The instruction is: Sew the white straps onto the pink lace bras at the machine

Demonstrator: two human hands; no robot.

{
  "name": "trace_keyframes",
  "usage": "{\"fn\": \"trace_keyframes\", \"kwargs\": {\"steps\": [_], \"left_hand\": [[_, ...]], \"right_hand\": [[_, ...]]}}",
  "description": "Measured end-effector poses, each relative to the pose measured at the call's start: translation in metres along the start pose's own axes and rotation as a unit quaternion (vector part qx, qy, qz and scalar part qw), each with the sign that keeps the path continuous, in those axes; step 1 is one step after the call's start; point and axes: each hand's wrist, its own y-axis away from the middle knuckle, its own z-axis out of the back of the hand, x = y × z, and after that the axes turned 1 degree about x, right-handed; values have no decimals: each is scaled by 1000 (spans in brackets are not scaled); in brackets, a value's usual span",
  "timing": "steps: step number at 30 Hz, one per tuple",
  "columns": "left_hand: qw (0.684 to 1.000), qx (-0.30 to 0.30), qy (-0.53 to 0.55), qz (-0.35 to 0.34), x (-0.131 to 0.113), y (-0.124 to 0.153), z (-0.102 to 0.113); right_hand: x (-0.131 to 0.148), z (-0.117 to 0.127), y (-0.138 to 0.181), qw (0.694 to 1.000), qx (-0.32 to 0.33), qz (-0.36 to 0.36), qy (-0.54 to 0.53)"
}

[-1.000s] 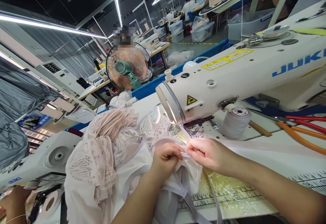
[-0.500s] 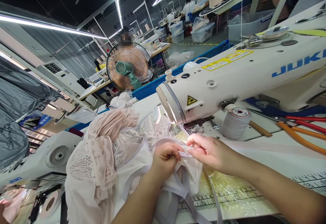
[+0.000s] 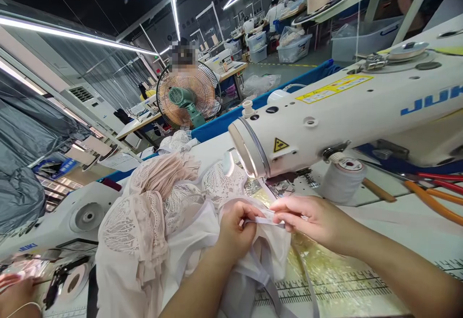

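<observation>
My left hand [image 3: 238, 228] is closed on the edge of a white bra [image 3: 277, 245], in front of the sewing machine head. Just right of it, my right hand [image 3: 314, 219] pinches the same edge between thumb and fingers, with a short stretch of white band between both hands. Its lace cup [image 3: 222, 180] seems to lie beyond my hands, near the needle area. Pale straps hang below over the table edge. To the left is a pile of pinkish-white lace bras [image 3: 123, 231], close to my left forearm.
The white sewing machine [image 3: 307, 110] spans the right side, with a thread spool [image 3: 343, 180] under its arm. Orange-handled pliers [image 3: 430, 202] lie at right. A second machine [image 3: 77, 216] and another person's hand [image 3: 18, 294] are at left. A fan [image 3: 188, 96] stands behind.
The view has shifted, so things sit a little further right. My right fingers have straightened along the bra's edge, and more band shows between my hands. Another person's hand shows more at lower left.
</observation>
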Motion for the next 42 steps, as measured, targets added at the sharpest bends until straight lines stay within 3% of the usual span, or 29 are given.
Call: {"fn": "trace_keyframes", "kwargs": {"steps": [4, 7, 12, 42], "left_hand": [[998, -3, -41, -51, 2, 0, 1], [998, -2, -40, -58, 3, 0, 1], [997, 2, -37, -62, 6, 0, 2], [998, 9, -34, -53, 3, -1, 2]], "right_hand": [[-5, 0, 0, 998, -4, 49, 36], [-7, -1, 1, 996, -14, 66, 51], [-6, 1, 2, 993, 23, 77, 90], [-4, 3, 3, 991, 16, 80, 108]]}}
